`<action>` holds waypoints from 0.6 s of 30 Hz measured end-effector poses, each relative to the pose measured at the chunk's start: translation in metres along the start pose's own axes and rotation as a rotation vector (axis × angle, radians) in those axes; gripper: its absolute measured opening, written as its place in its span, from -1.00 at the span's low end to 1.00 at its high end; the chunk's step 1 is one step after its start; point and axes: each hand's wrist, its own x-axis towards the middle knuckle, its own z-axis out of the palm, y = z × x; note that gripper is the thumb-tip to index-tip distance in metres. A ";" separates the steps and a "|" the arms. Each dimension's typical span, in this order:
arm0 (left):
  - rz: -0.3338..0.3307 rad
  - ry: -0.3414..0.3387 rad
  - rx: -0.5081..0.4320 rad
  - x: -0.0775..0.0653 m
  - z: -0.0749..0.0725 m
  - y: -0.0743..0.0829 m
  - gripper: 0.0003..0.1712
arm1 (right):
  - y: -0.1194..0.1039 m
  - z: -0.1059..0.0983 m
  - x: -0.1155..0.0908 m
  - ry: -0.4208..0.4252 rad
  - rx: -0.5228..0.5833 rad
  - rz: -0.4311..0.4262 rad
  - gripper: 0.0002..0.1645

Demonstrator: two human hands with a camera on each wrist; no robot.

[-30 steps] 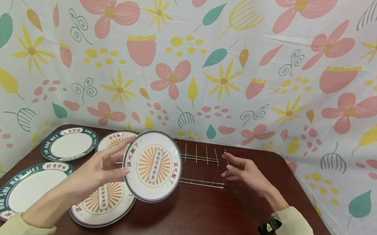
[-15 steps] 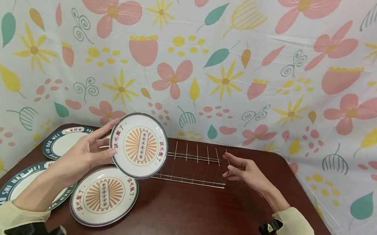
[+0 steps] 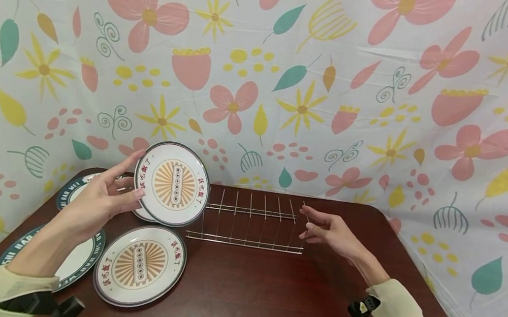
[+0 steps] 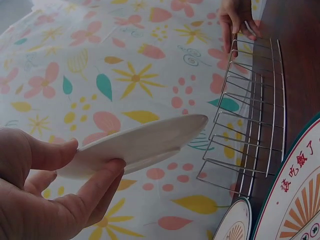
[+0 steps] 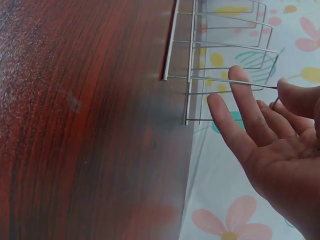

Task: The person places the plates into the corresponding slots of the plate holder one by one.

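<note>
My left hand (image 3: pixel 93 202) pinches the left edge of a small white plate (image 3: pixel 173 184) with red characters and an orange sunburst. The plate is raised and tilted up, its face toward the head camera. In the left wrist view that plate (image 4: pixel 145 142) shows nearly edge-on, thumb on one face and fingers on the other. At the right end of a wire dish rack (image 3: pixel 246 243), my right hand (image 3: pixel 334 232) pinches the end wire between thumb and fingers. In the right wrist view, two fingers of the right hand (image 5: pixel 280 145) stretch out beside the wires.
A larger sunburst plate (image 3: pixel 140 266) lies on the dark wooden table (image 3: pixel 259 297). Behind the raised plate, another plate (image 3: pixel 143 214) barely shows. Two green-rimmed plates (image 3: pixel 83 259) lie at left, partly behind my left arm. A flowered cloth (image 3: pixel 262 77) hangs behind the table.
My left hand has carried the small plate left and upward, uncovering more of the rack's left end. The right hand stays at the rack's end.
</note>
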 end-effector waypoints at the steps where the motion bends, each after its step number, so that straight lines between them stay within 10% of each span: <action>1: 0.000 0.003 0.001 0.000 -0.001 0.000 -0.02 | 0.000 0.000 0.000 0.003 -0.001 0.000 -0.29; 18: 0.016 -0.004 0.010 0.004 -0.007 0.000 -0.03 | 0.001 -0.001 0.001 0.008 0.003 0.000 -0.30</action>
